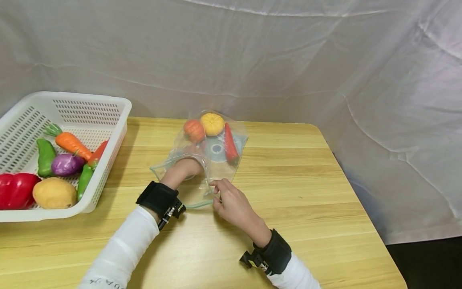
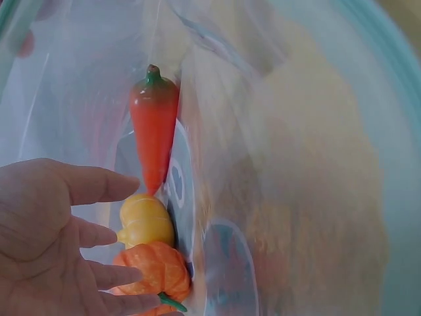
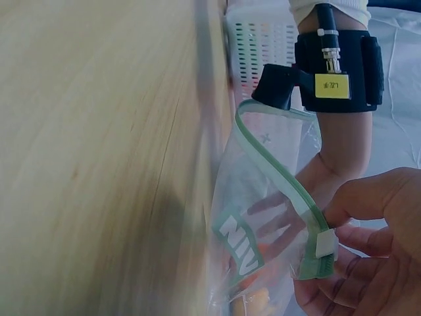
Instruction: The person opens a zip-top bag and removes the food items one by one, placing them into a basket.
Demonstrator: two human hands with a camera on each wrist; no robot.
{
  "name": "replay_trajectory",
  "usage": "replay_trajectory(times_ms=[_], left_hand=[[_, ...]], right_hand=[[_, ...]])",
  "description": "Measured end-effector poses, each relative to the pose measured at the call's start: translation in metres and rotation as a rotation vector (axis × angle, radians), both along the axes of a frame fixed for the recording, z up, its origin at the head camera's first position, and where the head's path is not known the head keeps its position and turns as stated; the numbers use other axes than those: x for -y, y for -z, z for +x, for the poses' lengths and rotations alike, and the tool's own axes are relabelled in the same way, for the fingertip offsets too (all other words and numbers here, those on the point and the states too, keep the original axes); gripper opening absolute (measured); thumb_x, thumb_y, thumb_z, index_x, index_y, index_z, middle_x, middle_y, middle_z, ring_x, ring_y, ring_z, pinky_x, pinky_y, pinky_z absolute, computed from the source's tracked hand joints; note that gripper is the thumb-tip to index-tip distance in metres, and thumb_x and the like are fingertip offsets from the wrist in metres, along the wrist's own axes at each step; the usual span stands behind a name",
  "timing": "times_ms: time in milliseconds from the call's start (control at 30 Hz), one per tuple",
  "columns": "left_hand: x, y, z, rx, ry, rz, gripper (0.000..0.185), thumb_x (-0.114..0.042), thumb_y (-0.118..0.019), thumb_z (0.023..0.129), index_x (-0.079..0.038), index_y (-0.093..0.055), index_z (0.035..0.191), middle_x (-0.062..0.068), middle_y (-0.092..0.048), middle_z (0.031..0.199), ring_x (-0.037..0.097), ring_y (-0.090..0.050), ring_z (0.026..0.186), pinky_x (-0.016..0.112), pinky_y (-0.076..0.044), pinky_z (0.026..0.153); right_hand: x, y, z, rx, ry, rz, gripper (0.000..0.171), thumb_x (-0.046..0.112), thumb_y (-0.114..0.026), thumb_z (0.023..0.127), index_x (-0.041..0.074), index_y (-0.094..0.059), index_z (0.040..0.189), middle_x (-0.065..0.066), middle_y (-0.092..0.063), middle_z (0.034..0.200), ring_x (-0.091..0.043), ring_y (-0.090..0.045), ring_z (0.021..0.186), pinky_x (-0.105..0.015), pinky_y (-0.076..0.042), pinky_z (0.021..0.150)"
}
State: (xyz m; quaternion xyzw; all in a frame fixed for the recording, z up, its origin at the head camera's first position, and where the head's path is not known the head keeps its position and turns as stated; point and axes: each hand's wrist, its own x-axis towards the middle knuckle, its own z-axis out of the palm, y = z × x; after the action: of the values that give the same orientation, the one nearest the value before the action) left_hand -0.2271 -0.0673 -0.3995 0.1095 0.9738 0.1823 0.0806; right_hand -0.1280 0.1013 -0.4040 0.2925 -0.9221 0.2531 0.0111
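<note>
A clear zip bag (image 1: 221,170) lies on the wooden table (image 1: 296,180). At its far end are an orange pumpkin (image 1: 194,130), a yellow pumpkin (image 1: 212,123) and a red pepper (image 1: 230,147). My left hand (image 1: 187,165) is inside the bag up to the wrist. Its fingers (image 2: 99,186) are straight and hold nothing, close to the yellow pumpkin (image 2: 146,220) and orange pumpkin (image 2: 154,270), with the red pepper (image 2: 153,135) beyond. My right hand (image 1: 228,200) pinches the bag's green zip rim (image 3: 289,191) by the white slider (image 3: 325,243).
A white slotted basket (image 1: 108,101) stands at the left with a carrot (image 1: 72,144), a purple eggplant (image 1: 66,164), a red bell pepper (image 1: 14,190), a potato (image 1: 54,192) and green peppers. White cloth hangs behind the table. The table's edge runs down the right.
</note>
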Motion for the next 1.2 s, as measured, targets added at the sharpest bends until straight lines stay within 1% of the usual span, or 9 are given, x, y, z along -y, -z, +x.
replay_trajectory(times_ms=[100, 233, 333, 467, 700, 800, 933, 1067, 1200], left_hand=[[-0.001, 0.001, -0.002, -0.027, -0.027, 0.008, 0.055, -0.016, -0.044, 0.088, 0.002, -0.033, 0.138, 0.024, -0.052, 0.115, 0.036, -0.052, 0.098, 0.045, -0.046, 0.087], [-0.005, 0.002, -0.006, -0.010, -0.090, 0.055, 0.065, -0.016, -0.048, 0.086, 0.000, -0.023, 0.144, 0.030, -0.040, 0.132, 0.043, -0.046, 0.115, 0.050, -0.042, 0.097], [-0.008, 0.003, -0.010, 0.037, -0.202, 0.203, 0.073, -0.018, -0.050, 0.087, -0.002, -0.013, 0.148, 0.030, -0.026, 0.145, 0.045, -0.033, 0.131, 0.053, -0.032, 0.107], [-0.011, 0.003, -0.016, 0.065, -0.294, 0.296, 0.077, -0.020, -0.050, 0.088, -0.003, -0.007, 0.149, 0.030, -0.021, 0.148, 0.043, -0.024, 0.137, 0.052, -0.026, 0.112], [-0.012, 0.001, -0.022, 0.082, -0.279, 0.196, 0.070, -0.025, -0.042, 0.092, -0.004, -0.006, 0.149, 0.028, -0.007, 0.153, 0.043, -0.011, 0.142, 0.053, -0.022, 0.113], [-0.012, 0.001, -0.024, 0.061, -0.232, 0.081, 0.074, -0.022, -0.047, 0.089, -0.005, -0.007, 0.149, 0.027, -0.002, 0.154, 0.045, -0.006, 0.141, 0.056, -0.024, 0.111], [-0.015, 0.000, -0.026, 0.037, -0.245, 0.032, 0.077, -0.022, -0.048, 0.091, -0.007, -0.002, 0.150, 0.026, 0.001, 0.154, 0.045, -0.004, 0.142, 0.056, -0.028, 0.109], [-0.017, 0.000, -0.028, 0.006, -0.270, 0.044, 0.078, -0.022, -0.049, 0.092, -0.009, 0.000, 0.150, 0.026, 0.007, 0.154, 0.045, -0.001, 0.142, 0.056, -0.031, 0.107], [-0.015, 0.001, -0.031, -0.019, -0.304, 0.128, 0.078, -0.021, -0.051, 0.090, -0.011, -0.003, 0.151, 0.023, 0.011, 0.155, 0.043, 0.001, 0.143, 0.057, -0.032, 0.106]], right_hand=[[0.000, 0.000, 0.000, -0.006, 0.000, 0.005, 0.036, 0.002, -0.063, 0.081, 0.004, -0.056, 0.116, -0.001, -0.054, 0.090, -0.007, -0.049, 0.065, -0.015, -0.038, 0.055], [0.000, -0.001, 0.000, -0.009, 0.001, 0.003, 0.036, 0.002, -0.063, 0.081, 0.005, -0.056, 0.117, -0.001, -0.055, 0.090, -0.007, -0.049, 0.066, -0.015, -0.038, 0.055], [0.000, -0.001, 0.000, -0.016, -0.002, -0.005, 0.037, 0.002, -0.063, 0.081, 0.004, -0.056, 0.117, -0.001, -0.055, 0.090, -0.007, -0.049, 0.066, -0.015, -0.039, 0.056], [0.000, 0.000, -0.001, -0.032, -0.003, -0.016, 0.038, 0.001, -0.063, 0.079, 0.004, -0.057, 0.117, -0.001, -0.056, 0.090, -0.008, -0.050, 0.067, -0.015, -0.040, 0.056], [0.001, 0.000, 0.000, -0.032, 0.006, -0.016, 0.038, 0.001, -0.063, 0.079, 0.004, -0.057, 0.117, -0.001, -0.056, 0.090, -0.008, -0.051, 0.068, -0.015, -0.040, 0.056], [0.001, 0.000, 0.001, -0.027, 0.007, -0.016, 0.038, 0.001, -0.063, 0.080, 0.003, -0.056, 0.117, -0.001, -0.055, 0.090, -0.008, -0.050, 0.067, -0.015, -0.039, 0.056], [0.001, -0.001, 0.002, -0.023, 0.001, -0.016, 0.038, 0.002, -0.063, 0.081, 0.003, -0.056, 0.118, -0.001, -0.055, 0.091, -0.008, -0.050, 0.067, -0.015, -0.040, 0.057], [0.002, -0.002, 0.003, -0.026, -0.007, -0.015, 0.038, 0.002, -0.063, 0.080, 0.003, -0.056, 0.118, -0.001, -0.055, 0.091, -0.007, -0.049, 0.067, -0.015, -0.040, 0.057], [0.003, -0.002, 0.004, -0.030, -0.005, -0.011, 0.038, 0.002, -0.063, 0.080, 0.003, -0.056, 0.117, -0.001, -0.055, 0.091, -0.007, -0.050, 0.068, -0.015, -0.041, 0.058]])
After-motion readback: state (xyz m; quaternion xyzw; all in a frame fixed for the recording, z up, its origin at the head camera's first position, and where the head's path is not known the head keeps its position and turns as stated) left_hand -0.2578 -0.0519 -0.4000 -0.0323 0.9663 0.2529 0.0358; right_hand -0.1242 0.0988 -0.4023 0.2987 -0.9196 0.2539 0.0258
